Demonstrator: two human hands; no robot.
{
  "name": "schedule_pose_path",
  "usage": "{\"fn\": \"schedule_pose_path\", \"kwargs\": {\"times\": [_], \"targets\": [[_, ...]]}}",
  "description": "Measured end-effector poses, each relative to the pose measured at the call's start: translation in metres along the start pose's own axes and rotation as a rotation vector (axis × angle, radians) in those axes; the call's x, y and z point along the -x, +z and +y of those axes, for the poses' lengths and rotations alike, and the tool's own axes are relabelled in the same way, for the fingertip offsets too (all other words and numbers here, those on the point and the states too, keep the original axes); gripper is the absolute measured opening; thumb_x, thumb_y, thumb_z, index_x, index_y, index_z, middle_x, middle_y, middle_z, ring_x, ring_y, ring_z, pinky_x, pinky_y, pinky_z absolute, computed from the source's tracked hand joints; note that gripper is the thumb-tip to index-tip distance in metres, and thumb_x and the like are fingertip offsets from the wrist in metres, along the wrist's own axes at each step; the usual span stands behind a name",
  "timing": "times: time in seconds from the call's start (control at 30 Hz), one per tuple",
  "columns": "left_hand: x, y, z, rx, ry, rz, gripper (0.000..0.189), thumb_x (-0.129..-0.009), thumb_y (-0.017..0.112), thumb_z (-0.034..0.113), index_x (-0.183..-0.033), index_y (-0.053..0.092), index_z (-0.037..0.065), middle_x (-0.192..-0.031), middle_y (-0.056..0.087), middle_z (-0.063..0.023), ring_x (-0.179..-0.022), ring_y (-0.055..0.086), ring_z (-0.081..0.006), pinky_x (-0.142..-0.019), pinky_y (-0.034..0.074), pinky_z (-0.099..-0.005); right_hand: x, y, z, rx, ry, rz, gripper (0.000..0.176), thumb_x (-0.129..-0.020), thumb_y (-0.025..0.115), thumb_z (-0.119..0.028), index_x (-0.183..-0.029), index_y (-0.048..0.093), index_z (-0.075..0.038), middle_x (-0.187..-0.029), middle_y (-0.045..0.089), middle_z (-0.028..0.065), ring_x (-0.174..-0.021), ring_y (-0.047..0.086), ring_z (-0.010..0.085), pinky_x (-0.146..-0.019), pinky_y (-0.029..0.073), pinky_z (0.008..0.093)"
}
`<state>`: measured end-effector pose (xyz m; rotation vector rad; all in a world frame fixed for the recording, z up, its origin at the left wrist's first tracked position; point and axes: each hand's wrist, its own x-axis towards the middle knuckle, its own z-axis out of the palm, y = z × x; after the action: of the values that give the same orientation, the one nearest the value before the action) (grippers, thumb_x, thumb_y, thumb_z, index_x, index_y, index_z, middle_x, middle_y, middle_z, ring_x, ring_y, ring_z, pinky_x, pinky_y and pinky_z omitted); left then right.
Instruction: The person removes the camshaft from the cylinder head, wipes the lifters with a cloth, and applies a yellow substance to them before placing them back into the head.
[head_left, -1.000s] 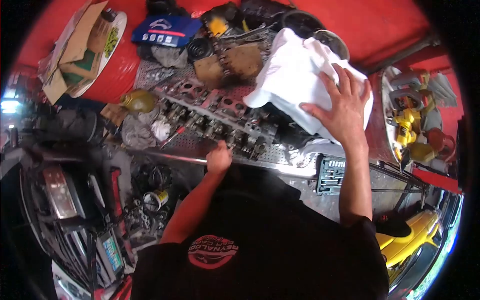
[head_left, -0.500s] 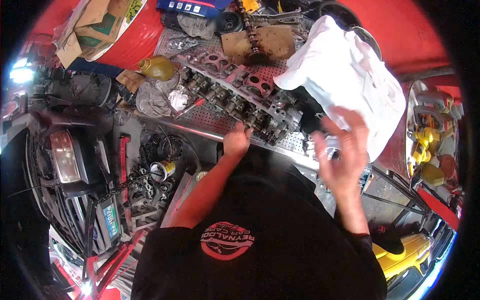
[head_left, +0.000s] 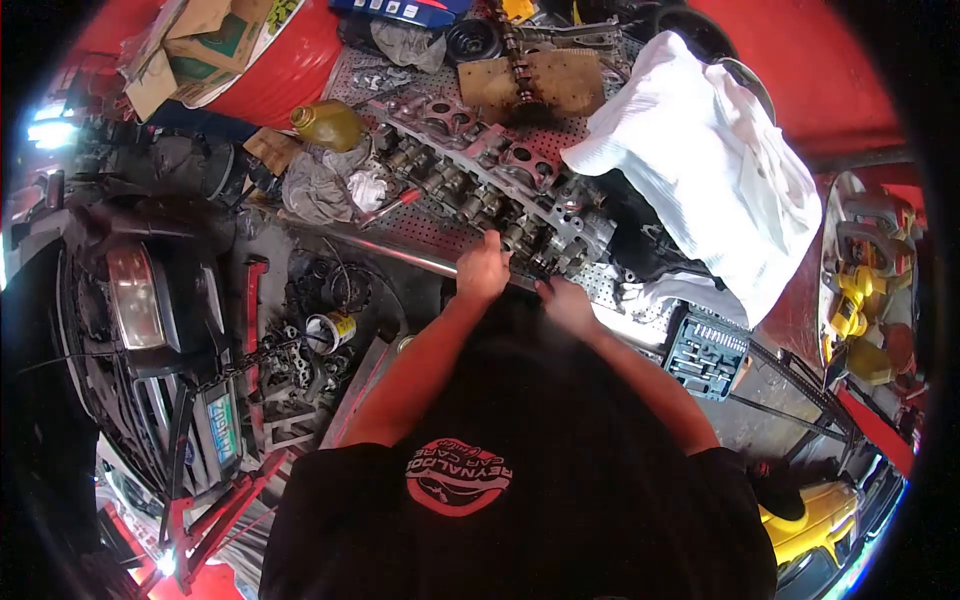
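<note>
A metal cylinder head (head_left: 470, 180) lies slantwise on the perforated metal bench (head_left: 395, 240). At its near edge is my left hand (head_left: 484, 268), fingers closed against the metal parts; what they pinch is too small to make out. My right hand (head_left: 568, 303) is just to the right, by the bench's front edge at the near end of the head, its fingers curled together, and anything inside them is hidden. A red-handled tool (head_left: 408, 196) lies left of the head, beside a crumpled grey rag (head_left: 318, 185).
A white cloth (head_left: 705, 170) covers parts on the right, above an open socket set (head_left: 706, 352). Behind the head are a camshaft (head_left: 518, 60), cardboard (head_left: 570, 82) and a yellow bottle (head_left: 328, 125). A car's front (head_left: 160, 320) stands at the left.
My right hand has come down and left from in front of the white cloth to the bench edge, and its fingers have closed. The socket set is now uncovered. The view has shifted slightly.
</note>
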<state>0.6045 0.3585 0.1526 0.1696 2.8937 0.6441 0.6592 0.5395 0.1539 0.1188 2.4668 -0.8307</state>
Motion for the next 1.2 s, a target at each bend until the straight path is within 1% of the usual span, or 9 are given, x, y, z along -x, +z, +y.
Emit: {"fn": "schedule_pose_path", "kwargs": {"times": [0.1, 0.3, 0.4, 0.57, 0.63, 0.73, 0.8, 0.97, 1.2], "targets": [[0.001, 0.001, -0.007, -0.03, 0.023, -0.073, 0.038, -0.084, 0.064, 0.028, -0.101, 0.044, 0.001, -0.075, 0.063, -0.0197, -0.073, 0.064, -0.0384, -0.064, 0.05, -0.0496, -0.005, 0.005, -0.001, -0.026, -0.015, 0.025, 0.045, -0.093, 0.047, -0.042, -0.086, 0.061, 0.001, -0.083, 0.064, 0.027, -0.084, 0.062, 0.045, -0.077, 0.048, 0.0519], [0.001, -0.005, 0.001, 0.09, 0.01, 0.062, 0.032, -0.084, 0.062, 0.026, -0.096, 0.047, 0.001, -0.078, 0.065, -0.0207, -0.075, 0.064, -0.0394, -0.068, 0.05, -0.0505, -0.003, 0.001, -0.005, -0.048, -0.014, 0.022, 0.047, -0.093, 0.045, -0.042, -0.086, 0.063, 0.001, -0.087, 0.064, 0.0283, -0.086, 0.062, 0.0454, -0.079, 0.047, 0.0524], [-0.001, -0.001, -0.002, 0.008, -0.063, -0.094, 0.033, -0.084, 0.063, 0.026, -0.096, 0.046, 0.001, -0.08, 0.065, -0.0212, -0.078, 0.064, -0.0396, -0.07, 0.05, -0.051, -0.007, 0.0, -0.003, -0.02, -0.022, -0.004, 0.049, -0.093, 0.044, -0.043, -0.087, 0.064, 0.001, -0.09, 0.064, 0.0277, -0.088, 0.062, 0.0449, -0.081, 0.047, 0.0517], [0.004, -0.008, 0.002, 0.078, -0.072, -0.063, 0.033, -0.083, 0.064, 0.026, -0.095, 0.047, 0.001, -0.08, 0.065, -0.0205, -0.079, 0.064, -0.0399, -0.07, 0.05, -0.0512, -0.006, -0.001, -0.006, -0.018, 0.041, -0.018, 0.047, -0.093, 0.044, -0.043, -0.088, 0.064, 0.0, -0.093, 0.064, 0.027, -0.088, 0.062, 0.0448, -0.082, 0.047, 0.0509], [0.001, -0.011, 0.004, 0.09, -0.07, -0.026, 0.032, -0.082, 0.065, 0.026, -0.095, 0.048, 0.001, -0.081, 0.065, -0.0199, -0.079, 0.064, -0.0399, -0.07, 0.05, -0.0509, -0.012, 0.009, 0.005, 0.006, 0.009, -0.003, 0.045, -0.092, 0.046, -0.042, -0.088, 0.064, 0.0, -0.095, 0.064, 0.0268, -0.086, 0.062, 0.0452, -0.079, 0.049, 0.0512], [-0.006, -0.001, 0.0, 0.052, -0.004, 0.072, 0.034, -0.08, 0.066, 0.025, -0.097, 0.047, 0.002, -0.083, 0.064, -0.0203, -0.079, 0.063, -0.0396, -0.071, 0.05, -0.0506, -0.012, 0.015, 0.014, 0.015, -0.225, 0.082, 0.044, -0.093, 0.048, -0.036, -0.079, 0.062, 0.004, -0.081, 0.062, 0.029, -0.082, 0.061, 0.0458, -0.077, 0.046, 0.0538], [-0.005, 0.004, -0.005, -0.004, 0.124, 0.239, 0.037, -0.078, 0.067, 0.024, -0.1, 0.045, 0.003, -0.086, 0.063, -0.0211, -0.08, 0.063, -0.0393, -0.071, 0.05, -0.0504, -0.009, 0.011, 0.007, -0.072, -0.086, 0.075, 0.043, -0.093, 0.048, -0.035, -0.08, 0.062, 0.003, -0.08, 0.062, 0.0289, -0.081, 0.061, 0.0467, -0.075, 0.046, 0.054], [-0.002, 0.005, -0.011, 0.116, -0.008, 0.01, 0.032, -0.079, 0.062, 0.019, -0.099, 0.045, 0.001, -0.088, 0.062, -0.0229, -0.082, 0.062, -0.0415, -0.073, 0.05, -0.0501, -0.007, 0.007, 0.003, -0.093, -0.005, 0.049, 0.044, -0.09, 0.051, -0.04, -0.084, 0.062, 0.002, -0.08, 0.063, 0.029, -0.078, 0.062, 0.0466, -0.071, 0.048, 0.0539], [0.002, -0.045, -0.035, -0.038, -0.034, -0.04, 0.031, -0.079, 0.063, 0.02, -0.097, 0.047, 0.001, -0.081, 0.064, -0.0218, -0.076, 0.064, -0.0403, -0.069, 0.051, -0.0498, -0.003, 0.013, -0.005, -0.063, 0.101, 0.167, 0.046, -0.092, 0.05, -0.041, -0.081, 0.062, 0.002, -0.076, 0.063, 0.0287, -0.075, 0.063, 0.046, -0.069, 0.048, 0.0534]]}}
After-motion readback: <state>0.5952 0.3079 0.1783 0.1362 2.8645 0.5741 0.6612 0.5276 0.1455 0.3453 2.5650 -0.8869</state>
